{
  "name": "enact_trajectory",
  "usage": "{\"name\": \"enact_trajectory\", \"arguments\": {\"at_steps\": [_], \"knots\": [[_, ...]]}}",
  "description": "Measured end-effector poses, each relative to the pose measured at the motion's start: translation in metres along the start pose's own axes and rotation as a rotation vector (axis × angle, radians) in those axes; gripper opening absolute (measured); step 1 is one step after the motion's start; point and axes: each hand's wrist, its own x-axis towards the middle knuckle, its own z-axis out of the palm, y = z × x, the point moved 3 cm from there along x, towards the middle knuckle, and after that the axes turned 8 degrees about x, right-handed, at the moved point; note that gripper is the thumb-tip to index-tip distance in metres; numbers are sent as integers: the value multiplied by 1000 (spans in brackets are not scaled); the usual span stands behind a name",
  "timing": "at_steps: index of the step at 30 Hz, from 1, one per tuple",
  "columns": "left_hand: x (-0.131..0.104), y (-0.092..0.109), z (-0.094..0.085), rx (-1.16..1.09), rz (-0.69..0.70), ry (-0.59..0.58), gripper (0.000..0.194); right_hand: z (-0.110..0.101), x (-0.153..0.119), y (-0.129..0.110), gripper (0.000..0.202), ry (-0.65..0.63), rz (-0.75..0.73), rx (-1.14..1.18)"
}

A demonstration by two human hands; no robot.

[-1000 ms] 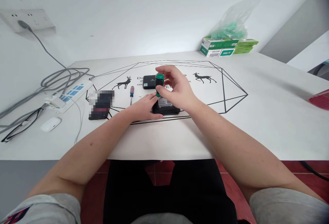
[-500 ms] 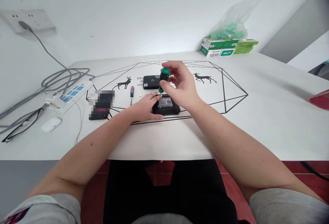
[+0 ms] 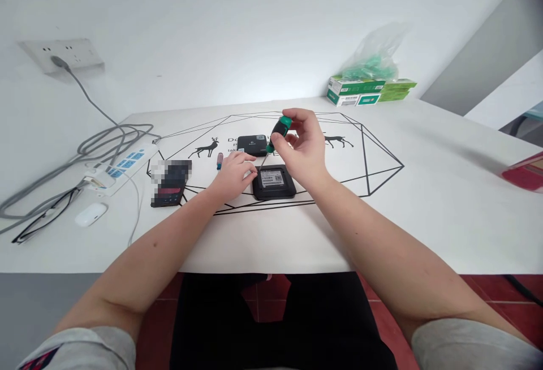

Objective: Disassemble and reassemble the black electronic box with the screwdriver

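My right hand (image 3: 306,146) is closed around the green and black handle of a screwdriver (image 3: 280,130). The shaft slants down left, its tip beside the upper left corner of a flat black plastic box (image 3: 275,193) with a printed label. My left hand (image 3: 234,175) is at the box's left, thumb and fingertip pinched together by the screwdriver tip. Anything small between them is too tiny to make out. Behind the hands lies a second black box (image 3: 251,143). Another screwdriver (image 3: 219,160) with a reddish and blue handle is partly hidden behind my left hand.
On the left lie a blurred phone (image 3: 172,183), a white power strip (image 3: 127,167) with grey cables, glasses (image 3: 46,217) and a white earphone case (image 3: 91,214). Green and white boxes (image 3: 360,90) under a plastic bag (image 3: 373,59) stand at the back right.
My left hand has lifted off the box and drawn its fingertips together at the screwdriver tip. The screwdriver has tilted, its tip moving left off the box. The view has shifted slightly.
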Motion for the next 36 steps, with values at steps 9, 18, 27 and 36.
{"name": "enact_trajectory", "arguments": {"at_steps": [9, 18, 27, 36], "knots": [[3, -50, 3, 179, -259, -21, 29, -13, 9, 23, 41, 144, 106, -54], [4, -66, 1, 141, -373, -49, 33, -71, 26, 84, 31, 545, 343, -26], [6, -68, -14, 3, -328, -139, 33, -118, 17, 128, 25, 817, 626, -70], [4, -67, -19, -51, -395, -126, 27, -122, 16, 137, 25, 821, 651, -72]]}}
